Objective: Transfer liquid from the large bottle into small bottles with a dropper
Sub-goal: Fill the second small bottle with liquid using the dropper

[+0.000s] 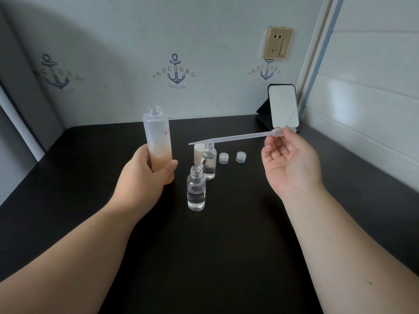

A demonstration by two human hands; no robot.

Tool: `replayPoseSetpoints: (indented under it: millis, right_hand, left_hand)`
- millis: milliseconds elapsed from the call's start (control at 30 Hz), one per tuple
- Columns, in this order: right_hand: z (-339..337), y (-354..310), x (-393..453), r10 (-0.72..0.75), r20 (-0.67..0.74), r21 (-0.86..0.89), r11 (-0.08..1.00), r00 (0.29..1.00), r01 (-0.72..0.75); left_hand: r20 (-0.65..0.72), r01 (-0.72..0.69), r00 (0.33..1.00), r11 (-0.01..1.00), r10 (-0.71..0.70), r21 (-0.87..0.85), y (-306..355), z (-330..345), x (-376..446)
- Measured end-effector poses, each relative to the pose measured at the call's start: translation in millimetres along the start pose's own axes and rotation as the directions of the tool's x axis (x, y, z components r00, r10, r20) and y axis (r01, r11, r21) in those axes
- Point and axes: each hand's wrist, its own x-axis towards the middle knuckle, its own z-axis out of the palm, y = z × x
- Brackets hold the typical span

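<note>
My left hand point(145, 173) grips the lower part of the large frosted bottle point(157, 134), which stands upright and uncapped, peach-tinted at its base. My right hand point(291, 162) pinches the bulb end of a clear plastic dropper point(231, 137). The dropper lies almost level, its tip pointing left above the far small bottle point(209, 162). A second small clear bottle point(196, 189) stands nearer to me, open, with clear liquid in its lower part. Both small bottles stand on the black table point(204, 257).
Two small translucent caps point(223, 158) point(241, 157) sit right of the far small bottle. A white cap point(197, 152) stands behind it. A small mirror point(283, 107) leans at the back right corner. Walls close the table at the back and right.
</note>
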Motion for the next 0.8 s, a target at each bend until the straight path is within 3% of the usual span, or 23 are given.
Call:
replayPoseSetpoints:
  millis: [267,467,800]
  right_hand:
    - [-1,0,1,-0.024,0.020,0.052,0.998,1.000,0.022]
    - [0,-2,0,-0.050,0.044,0.065,0.997,0.998,0.048]
    - [3,-2,-2,-0.080,0.035,-0.001,0.997,0.996,0.081]
  left_hand:
    - [0.009,-0.059,0.998,0.996,0.059,-0.062,6,-5,-6]
    - [-0.003,-0.160,0.987,0.987,0.160,-0.007,14,-7,-10]
    - [-0.030,-0.188,0.981,0.981,0.189,0.053,9,-6,-8]
